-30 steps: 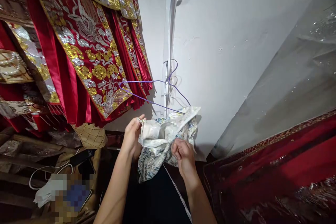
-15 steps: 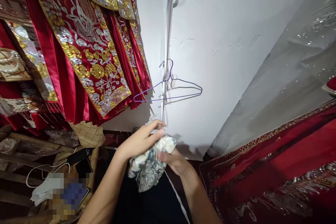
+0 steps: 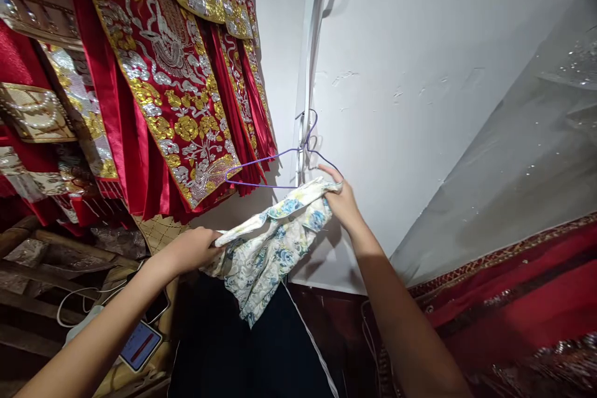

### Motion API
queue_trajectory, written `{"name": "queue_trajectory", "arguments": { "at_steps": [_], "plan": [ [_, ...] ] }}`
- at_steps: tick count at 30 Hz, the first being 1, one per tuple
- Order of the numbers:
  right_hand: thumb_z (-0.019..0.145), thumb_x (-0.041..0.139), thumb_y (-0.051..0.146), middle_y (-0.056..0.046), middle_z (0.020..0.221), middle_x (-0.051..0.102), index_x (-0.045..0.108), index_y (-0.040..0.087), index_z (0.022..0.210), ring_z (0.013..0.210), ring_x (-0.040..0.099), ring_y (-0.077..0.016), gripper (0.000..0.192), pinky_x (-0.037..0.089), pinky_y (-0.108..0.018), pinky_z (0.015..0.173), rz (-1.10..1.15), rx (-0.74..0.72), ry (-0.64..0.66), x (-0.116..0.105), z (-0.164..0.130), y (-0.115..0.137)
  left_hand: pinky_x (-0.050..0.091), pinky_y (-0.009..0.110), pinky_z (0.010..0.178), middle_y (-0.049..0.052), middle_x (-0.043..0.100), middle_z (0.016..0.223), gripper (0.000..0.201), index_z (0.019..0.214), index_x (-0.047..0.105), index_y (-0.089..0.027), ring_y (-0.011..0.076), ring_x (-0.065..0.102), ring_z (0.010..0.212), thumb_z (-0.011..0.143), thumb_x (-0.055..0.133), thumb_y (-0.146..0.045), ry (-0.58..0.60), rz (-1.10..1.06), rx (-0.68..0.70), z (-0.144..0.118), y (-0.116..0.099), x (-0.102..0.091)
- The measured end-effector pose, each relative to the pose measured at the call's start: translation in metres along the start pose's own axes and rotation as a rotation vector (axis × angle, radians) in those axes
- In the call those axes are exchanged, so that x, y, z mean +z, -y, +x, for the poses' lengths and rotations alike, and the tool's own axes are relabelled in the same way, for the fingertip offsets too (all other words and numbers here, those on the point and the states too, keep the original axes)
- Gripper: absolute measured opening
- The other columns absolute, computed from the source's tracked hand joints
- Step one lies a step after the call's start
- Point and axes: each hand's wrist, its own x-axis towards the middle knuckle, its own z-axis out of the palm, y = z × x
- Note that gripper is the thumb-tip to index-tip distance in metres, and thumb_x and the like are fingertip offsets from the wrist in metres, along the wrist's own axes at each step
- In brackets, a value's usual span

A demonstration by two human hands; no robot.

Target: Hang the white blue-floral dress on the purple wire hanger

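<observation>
A white garment with a blue floral print (image 3: pixel 275 255) is stretched between my hands, its upper edge pulled taut and its lower part hanging to a point. My left hand (image 3: pixel 196 250) is closed on the left end of that edge. At the right end, my right hand (image 3: pixel 342 199) grips the edge with thumb and fingers, close by the right shoulder of a purple wire hanger (image 3: pixel 261 186). The hanger hangs by its hook at the white wall. Cloth and hand cover its lower right part; whether the garment is around the wire there I cannot tell.
Red robes with gold and silver embroidery (image 3: pixel 186 106) hang on the left. Below them, a phone with a lit screen (image 3: pixel 141 343) and a white cable (image 3: pixel 63 314) lie on a wooden seat. Red fabric (image 3: pixel 527 298) and clear plastic sheeting (image 3: pixel 489 168) are on the right.
The garment was bunched between my hands; now it is spread open and raised towards the hanger. My left hand moved left, my right hand up and right. The phone screen is uncovered.
</observation>
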Motion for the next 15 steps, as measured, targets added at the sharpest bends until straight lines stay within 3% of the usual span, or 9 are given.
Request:
{"name": "queue_trajectory", "arguments": {
  "at_steps": [2,6,10,15],
  "plan": [
    [0.07,0.052,0.016,-0.008,0.121,0.07,0.072,0.019,0.115,0.107,0.064,-0.0221,0.049,0.049,-0.033,0.093,-0.01,0.063,0.111,0.014,0.011,-0.019,0.045,0.033,0.079,0.005,0.067,0.067,0.019,0.055,0.063,-0.026,0.0294,0.067,0.078,0.06,0.08,-0.019,-0.042,0.058,0.045,0.005,-0.003,-0.006],
    [0.069,0.05,0.018,-0.007,0.084,0.075,0.076,0.015,0.085,0.076,0.066,-0.0213,0.031,0.051,-0.032,0.073,-0.025,0.122,0.156,0.015,0.012,-0.042,0.043,0.035,0.092,0.008,0.071,0.086,0.012,0.062,0.067,-0.025,0.0309,0.064,0.096,0.066,0.078,-0.022,-0.002,0.098,0.148,0.013,-0.016,-0.01],
    [0.066,0.053,0.017,-0.003,0.07,0.07,0.073,0.015,0.073,0.067,0.06,-0.0183,0.021,0.044,-0.027,0.063,-0.095,0.098,0.086,-0.026,-0.005,-0.041,0.046,0.033,0.084,0.008,0.07,0.084,0.008,0.068,0.072,-0.024,0.0282,0.063,0.084,0.075,0.072,-0.028,0.031,0.172,0.308,0.02,-0.032,-0.004],
    [0.067,0.053,0.017,-0.003,0.073,0.07,0.074,0.016,0.08,0.068,0.061,-0.0184,0.024,0.043,-0.027,0.06,-0.194,0.017,0.097,-0.075,-0.02,-0.024,0.048,0.033,0.084,0.009,0.073,0.089,0.015,0.073,0.072,-0.021,0.0284,0.066,0.086,0.078,0.067,-0.034,0.074,0.181,0.405,0.044,-0.058,0.01]
  ]
}}
